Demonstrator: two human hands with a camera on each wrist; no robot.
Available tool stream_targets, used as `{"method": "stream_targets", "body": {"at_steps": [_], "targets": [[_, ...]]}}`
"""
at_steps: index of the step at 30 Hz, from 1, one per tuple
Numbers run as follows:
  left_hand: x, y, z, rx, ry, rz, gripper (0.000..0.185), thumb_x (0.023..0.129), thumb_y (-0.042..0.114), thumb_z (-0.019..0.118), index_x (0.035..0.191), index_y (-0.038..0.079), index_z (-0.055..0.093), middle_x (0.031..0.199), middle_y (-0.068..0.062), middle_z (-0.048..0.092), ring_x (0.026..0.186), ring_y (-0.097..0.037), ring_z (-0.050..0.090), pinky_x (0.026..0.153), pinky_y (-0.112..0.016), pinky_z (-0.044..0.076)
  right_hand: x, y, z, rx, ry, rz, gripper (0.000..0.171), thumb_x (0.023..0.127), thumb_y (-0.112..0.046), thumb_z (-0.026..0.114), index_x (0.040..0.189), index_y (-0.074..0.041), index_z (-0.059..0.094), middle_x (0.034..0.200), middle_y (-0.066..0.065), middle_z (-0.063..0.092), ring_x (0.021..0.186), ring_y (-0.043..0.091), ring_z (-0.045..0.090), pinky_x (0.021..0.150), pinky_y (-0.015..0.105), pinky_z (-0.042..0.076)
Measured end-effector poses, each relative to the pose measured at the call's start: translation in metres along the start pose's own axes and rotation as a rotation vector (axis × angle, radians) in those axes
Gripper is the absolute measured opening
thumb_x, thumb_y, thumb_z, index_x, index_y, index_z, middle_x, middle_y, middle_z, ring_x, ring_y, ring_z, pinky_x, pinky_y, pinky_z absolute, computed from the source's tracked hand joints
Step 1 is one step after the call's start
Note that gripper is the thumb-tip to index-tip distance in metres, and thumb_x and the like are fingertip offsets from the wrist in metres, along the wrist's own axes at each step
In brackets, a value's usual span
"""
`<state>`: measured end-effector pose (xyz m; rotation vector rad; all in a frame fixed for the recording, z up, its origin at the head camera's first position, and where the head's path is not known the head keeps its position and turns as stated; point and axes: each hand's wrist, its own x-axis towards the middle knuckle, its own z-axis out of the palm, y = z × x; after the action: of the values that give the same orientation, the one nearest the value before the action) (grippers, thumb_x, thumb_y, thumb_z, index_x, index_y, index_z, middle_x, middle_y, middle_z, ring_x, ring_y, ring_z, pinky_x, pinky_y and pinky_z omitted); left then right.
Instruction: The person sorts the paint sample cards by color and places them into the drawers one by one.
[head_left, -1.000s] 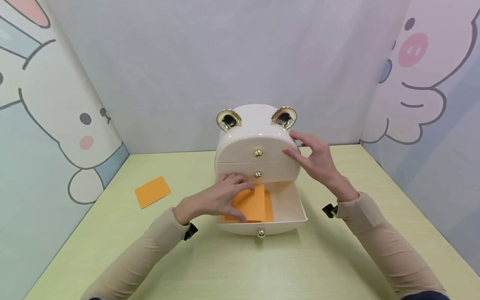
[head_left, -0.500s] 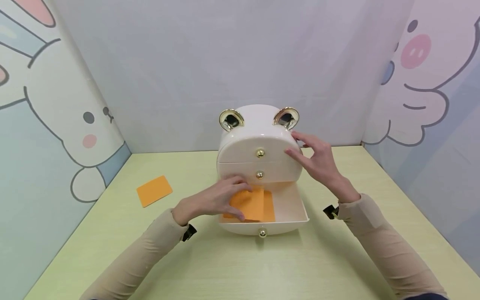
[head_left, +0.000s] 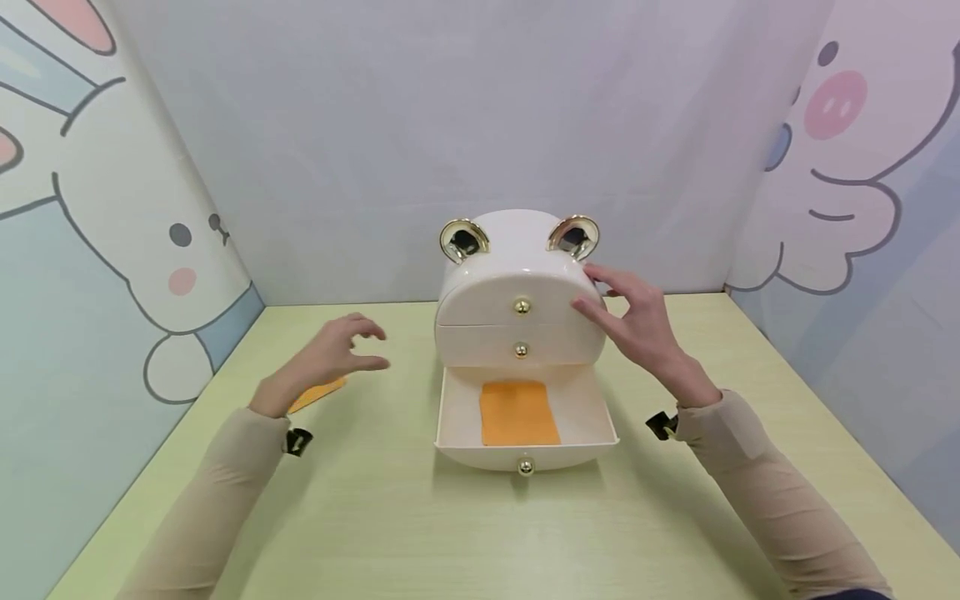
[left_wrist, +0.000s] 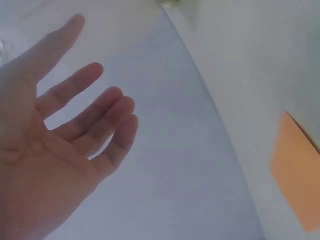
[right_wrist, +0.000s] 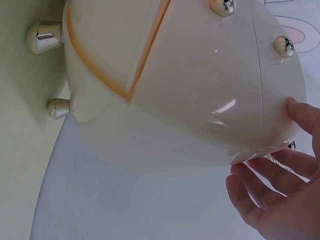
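A white drawer box [head_left: 517,242] with two gold-rimmed ear shapes on top stands on the table, its bottom drawer [head_left: 581,412] pulled out. Inside that drawer lies an orange card [head_left: 519,412]. My left hand [head_left: 330,350] hovers left of the box with fingers spread loosely and nothing in its grasp. Partly hidden under it in the head view is another orange card [head_left: 318,394] on the table. My right hand [head_left: 641,325] holds the box's upper right side, thumb on the front face and fingers at the side, as the right wrist view shows too.
The box's two upper drawers are closed, each with a gold knob [head_left: 522,307]. Gold feet [right_wrist: 45,37] raise the box off the pale green table [head_left: 525,542]. A plain wall [head_left: 420,125] stands behind, with cartoon-printed walls at both sides.
My left hand has left the cards in the drawer and moved left, over the card on the table. My right hand stays on the box.
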<state>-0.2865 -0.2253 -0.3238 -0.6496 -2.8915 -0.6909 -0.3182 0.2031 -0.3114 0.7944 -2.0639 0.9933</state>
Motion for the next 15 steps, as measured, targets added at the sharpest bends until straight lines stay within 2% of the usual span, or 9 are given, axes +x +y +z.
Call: {"method": "stream_targets", "body": {"at_steps": [3, 5, 7, 11, 15], "targets": [[-0.012, -0.049, -0.003, 0.032, -0.085, -0.161, 0.065, 0.081, 0.033, 0.077, 0.131, -0.001, 0.052, 0.137, -0.028, 0.045, 0.126, -0.046, 0.04, 0.1, -0.063, 0.038, -0.001, 0.0, 0.0, 0.004, -0.006, 0.006, 0.049, 0.075, -0.005, 0.08, 0.122, -0.005, 0.066, 0.115, 0.014, 0.07, 0.104, 0.028, 0.064, 0.078, 0.037, 0.052], [-0.022, -0.076, 0.0, 0.052, -0.129, -0.224, 0.077, 0.08, 0.036, 0.078, 0.136, -0.004, 0.046, 0.141, -0.034, 0.038, 0.128, -0.052, 0.035, 0.101, -0.067, 0.034, -0.001, -0.001, 0.001, 0.008, -0.011, 0.012, 0.05, 0.075, -0.005, 0.08, 0.123, -0.006, 0.066, 0.115, 0.014, 0.07, 0.105, 0.028, 0.064, 0.079, 0.034, 0.051], [-0.032, -0.096, 0.003, 0.061, -0.166, -0.269, 0.085, 0.078, 0.038, 0.079, 0.14, -0.006, 0.04, 0.14, -0.038, 0.035, 0.125, -0.055, 0.034, 0.099, -0.069, 0.034, -0.002, -0.001, 0.001, 0.019, -0.014, 0.02, 0.05, 0.075, -0.005, 0.08, 0.123, -0.006, 0.066, 0.116, 0.014, 0.07, 0.105, 0.028, 0.064, 0.08, 0.031, 0.05], [-0.045, -0.116, 0.005, 0.063, -0.219, -0.321, 0.093, 0.075, 0.039, 0.08, 0.142, -0.006, 0.034, 0.139, -0.041, 0.032, 0.121, -0.056, 0.035, 0.097, -0.071, 0.034, -0.003, -0.001, 0.001, 0.028, -0.012, 0.026, 0.051, 0.075, -0.004, 0.08, 0.124, -0.006, 0.066, 0.116, 0.015, 0.07, 0.105, 0.028, 0.063, 0.08, 0.025, 0.048], [-0.046, -0.124, 0.004, 0.031, -0.243, -0.344, 0.096, 0.076, 0.04, 0.079, 0.144, -0.007, 0.029, 0.142, -0.041, 0.029, 0.124, -0.054, 0.034, 0.101, -0.071, 0.031, -0.001, -0.002, -0.001, 0.033, -0.005, 0.027, 0.051, 0.075, -0.004, 0.08, 0.124, -0.005, 0.066, 0.116, 0.015, 0.07, 0.105, 0.03, 0.064, 0.08, 0.031, 0.049]]}}
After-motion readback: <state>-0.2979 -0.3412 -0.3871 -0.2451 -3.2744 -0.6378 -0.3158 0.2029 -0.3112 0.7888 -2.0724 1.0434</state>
